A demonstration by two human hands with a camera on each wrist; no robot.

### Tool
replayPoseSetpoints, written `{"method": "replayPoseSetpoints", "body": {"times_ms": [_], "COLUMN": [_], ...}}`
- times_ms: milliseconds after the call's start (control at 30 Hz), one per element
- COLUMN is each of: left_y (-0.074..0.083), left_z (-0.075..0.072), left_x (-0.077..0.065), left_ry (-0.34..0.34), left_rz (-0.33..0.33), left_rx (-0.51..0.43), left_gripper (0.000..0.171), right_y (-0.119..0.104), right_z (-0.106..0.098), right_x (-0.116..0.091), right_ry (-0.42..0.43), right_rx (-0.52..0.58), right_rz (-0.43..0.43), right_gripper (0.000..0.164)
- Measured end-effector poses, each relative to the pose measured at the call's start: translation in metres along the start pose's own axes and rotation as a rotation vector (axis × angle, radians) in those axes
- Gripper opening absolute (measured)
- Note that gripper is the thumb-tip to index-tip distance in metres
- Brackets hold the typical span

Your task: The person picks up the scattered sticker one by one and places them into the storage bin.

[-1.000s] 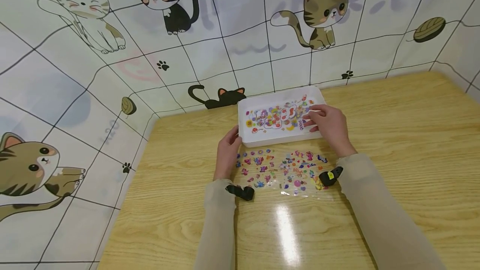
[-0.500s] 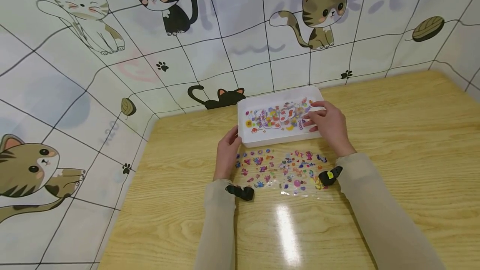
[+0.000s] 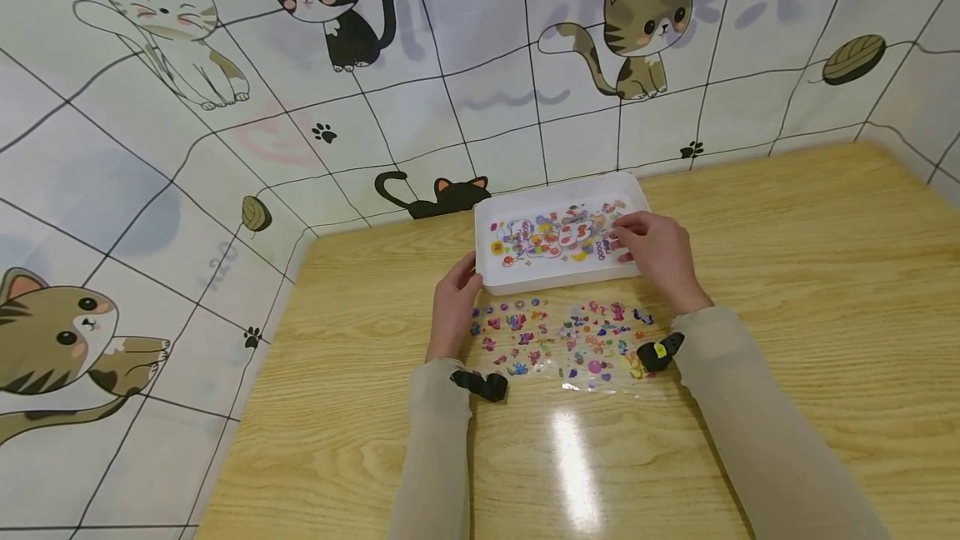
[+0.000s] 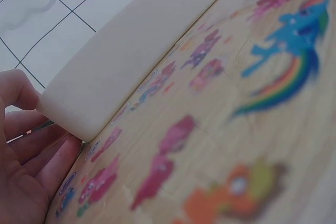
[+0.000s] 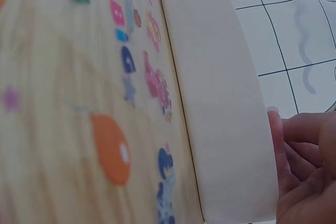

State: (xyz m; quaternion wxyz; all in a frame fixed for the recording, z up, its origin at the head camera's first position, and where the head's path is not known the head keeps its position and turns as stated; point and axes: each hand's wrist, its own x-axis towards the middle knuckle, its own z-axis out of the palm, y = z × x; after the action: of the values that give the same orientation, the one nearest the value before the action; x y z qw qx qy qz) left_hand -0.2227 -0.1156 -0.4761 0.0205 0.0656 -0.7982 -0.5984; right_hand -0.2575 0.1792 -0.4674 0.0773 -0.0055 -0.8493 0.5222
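A shallow white tray (image 3: 561, 280) stands near the back wall, with clear sheets of colourful stickers (image 3: 543, 237) overlapping inside. My left hand (image 3: 453, 307) holds the tray's front left corner. In the left wrist view the thumb (image 4: 21, 90) touches the upper corner and the fingers (image 4: 42, 156) lie along its side. My right hand (image 3: 662, 258) reaches over the tray's right end, its thumb and fingers at the edge of a sticker sheet. In the right wrist view the right hand (image 5: 307, 166) is partly behind the tray wall, which hides the sheet.
In front of the tray two clear sticker sheets lie flat on the wooden table (image 3: 352, 407), one left (image 3: 517, 336) and one right (image 3: 603, 344). A wall covering with cartoon cats (image 3: 487, 107) rises behind the table.
My right hand has come slightly lower, its fingers closer together. The sticker sheet's upper right part has shifted, and the printed letters near the fingers now look doubled. My left hand stays put.
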Motion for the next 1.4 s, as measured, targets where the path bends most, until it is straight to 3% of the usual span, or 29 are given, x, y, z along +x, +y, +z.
{"method": "replayPoseSetpoints", "body": {"times_ms": [167,533,933,1400], "left_y": [0.0,-0.003,-0.001,-0.002], "left_z": [0.0,0.0,0.0,0.001], "left_x": [0.0,0.002,0.001,0.002], "left_ry": [0.0,0.001,-0.011,-0.011], "left_rz": [-0.002,0.014,0.019,0.037], "left_rx": [0.002,0.0,0.003,0.009], "left_gripper": [0.04,0.041,0.042,0.043], "right_y": [-0.03,-0.038,-0.039,-0.041], "right_z": [-0.01,-0.008,-0.008,-0.009], "right_x": [-0.015,-0.015,-0.017,-0.018], "right_ry": [-0.064,-0.124,-0.184,-0.204], "right_rx": [-0.054,-0.291,-0.397,-0.41], "right_rz": [0.019,-0.034,-0.032,-0.028], "right_gripper": [0.038,0.032,0.037,0.035]}}
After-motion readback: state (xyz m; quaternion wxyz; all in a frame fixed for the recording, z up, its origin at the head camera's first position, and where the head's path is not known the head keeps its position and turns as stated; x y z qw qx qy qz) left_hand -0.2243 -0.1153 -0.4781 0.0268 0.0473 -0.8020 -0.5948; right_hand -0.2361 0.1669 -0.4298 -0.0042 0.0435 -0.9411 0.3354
